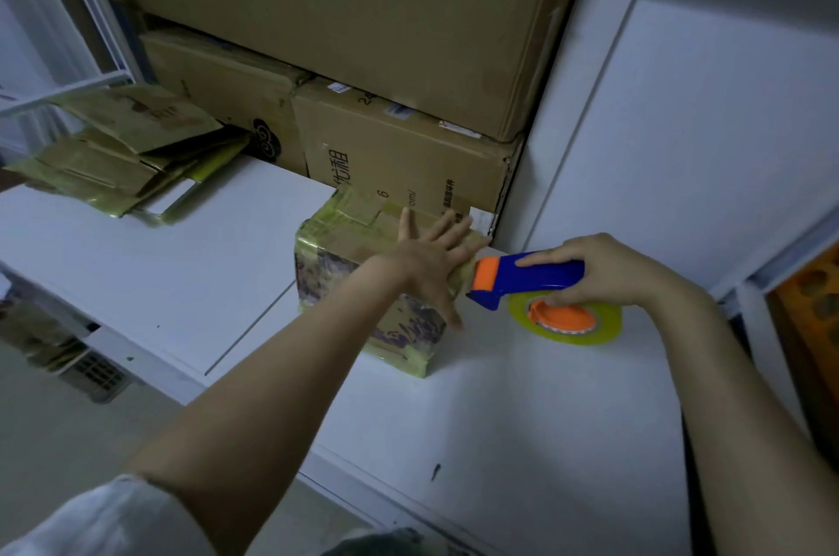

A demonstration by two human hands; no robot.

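Left hand (pixel 431 255) lies flat, fingers spread and straight, pressing on top of the taped parcel (pixel 363 283), which sits mid-table (pixel 136 265). Right hand (pixel 608 269) is clamped round the blue handle of the tape dispenser (pixel 531 278); its orange head touches the parcel's right edge. Tape roll (pixel 565 321) rests on the table just right of the parcel. Stacked cardboard boxes (pixel 399 156) stand at the far side.
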